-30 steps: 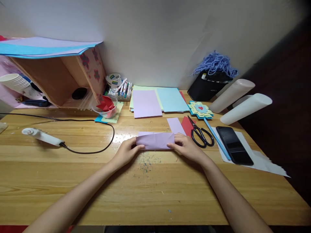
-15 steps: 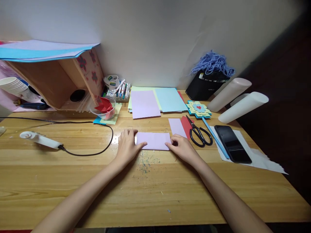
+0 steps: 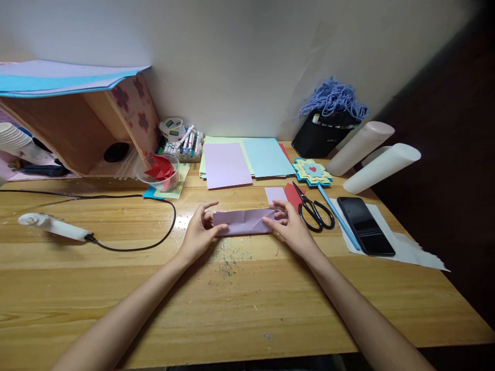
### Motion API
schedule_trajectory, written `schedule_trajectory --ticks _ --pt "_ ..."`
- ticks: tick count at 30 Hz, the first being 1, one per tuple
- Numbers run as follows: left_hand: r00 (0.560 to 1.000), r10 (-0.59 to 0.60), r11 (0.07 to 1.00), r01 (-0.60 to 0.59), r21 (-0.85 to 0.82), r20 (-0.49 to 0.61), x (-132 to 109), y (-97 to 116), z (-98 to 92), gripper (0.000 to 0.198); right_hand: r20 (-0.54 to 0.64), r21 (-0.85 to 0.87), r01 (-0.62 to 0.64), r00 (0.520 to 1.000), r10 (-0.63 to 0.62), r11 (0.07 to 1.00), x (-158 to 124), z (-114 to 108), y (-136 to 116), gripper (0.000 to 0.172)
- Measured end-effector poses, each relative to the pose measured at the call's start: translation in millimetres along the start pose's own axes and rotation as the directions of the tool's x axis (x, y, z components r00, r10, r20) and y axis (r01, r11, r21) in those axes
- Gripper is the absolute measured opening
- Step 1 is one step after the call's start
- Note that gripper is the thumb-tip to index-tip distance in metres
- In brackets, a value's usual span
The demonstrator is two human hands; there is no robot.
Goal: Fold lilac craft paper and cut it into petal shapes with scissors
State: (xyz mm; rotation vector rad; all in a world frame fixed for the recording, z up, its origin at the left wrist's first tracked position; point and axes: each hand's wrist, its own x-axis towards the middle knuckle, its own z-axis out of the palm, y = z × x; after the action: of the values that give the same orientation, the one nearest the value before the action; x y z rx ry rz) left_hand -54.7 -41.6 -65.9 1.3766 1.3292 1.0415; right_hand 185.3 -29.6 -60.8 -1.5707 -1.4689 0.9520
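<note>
A folded strip of lilac paper lies in the middle of the wooden table. My left hand pinches its left end between thumb and fingers. My right hand grips its right end, fingers curled over the top edge. The strip shows diagonal creases and its upper flap is slightly raised.
Black scissors, a blue pencil and a black phone on white paper lie to the right. Stacked coloured sheets, markers and a bowl of red paper sit behind. A white corded tool lies at left.
The strip lay flat under both hands half a second ago; now both hands have taken hold of its ends and lifted its flap. The view has shifted slightly.
</note>
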Motion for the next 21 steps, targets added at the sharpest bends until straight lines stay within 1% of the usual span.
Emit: schedule_trajectory --ticks 2,4,6,8,10,13,17,21 --pt "0.999 0.013 1.000 -0.013 -0.001 0.043 1.2 0.0 -1.0 0.039 0.085 0.161 -0.068 0.995 0.055 0.985 3.2 -1.0 2.7 0.043" --pt "0.996 0.028 0.999 -0.030 0.022 0.090 1.4 -0.4 -1.3 0.023 0.151 0.256 -0.117 0.985 0.079 0.960 5.1 -2.6 3.9 0.034" --pt "0.994 0.014 0.999 -0.017 0.032 0.104 0.2 -0.8 -0.6 0.023 0.134 0.285 -0.117 0.988 0.081 0.951 5.3 -3.8 3.5 0.033" --pt "0.997 -0.020 0.999 0.018 0.034 0.074 -1.7 -0.7 0.8 0.027 0.094 0.279 -0.094 0.993 0.070 0.956 4.3 -4.1 2.2 0.033" --pt "0.998 -0.051 0.998 0.050 0.038 0.037 -3.6 -0.1 2.2 0.029 0.083 0.273 -0.085 0.994 0.064 0.958 2.9 -3.4 0.8 0.033" --pt "0.998 -0.065 0.998 0.065 0.025 0.004 -5.4 1.4 3.4 0.029 0.065 0.298 -0.091 0.995 0.074 0.950 1.4 -1.0 -0.7 0.035" --pt "0.998 -0.055 0.998 0.055 -0.016 0.001 -6.9 4.9 4.7 0.025 0.045 0.325 -0.110 0.994 0.101 0.939 0.8 1.5 -1.4 0.033" --pt "0.996 -0.090 0.995 0.090 -0.037 0.002 -7.9 8.0 7.7 0.023 0.026 0.337 -0.113 0.994 0.110 0.935 0.3 0.4 -0.6 0.032"
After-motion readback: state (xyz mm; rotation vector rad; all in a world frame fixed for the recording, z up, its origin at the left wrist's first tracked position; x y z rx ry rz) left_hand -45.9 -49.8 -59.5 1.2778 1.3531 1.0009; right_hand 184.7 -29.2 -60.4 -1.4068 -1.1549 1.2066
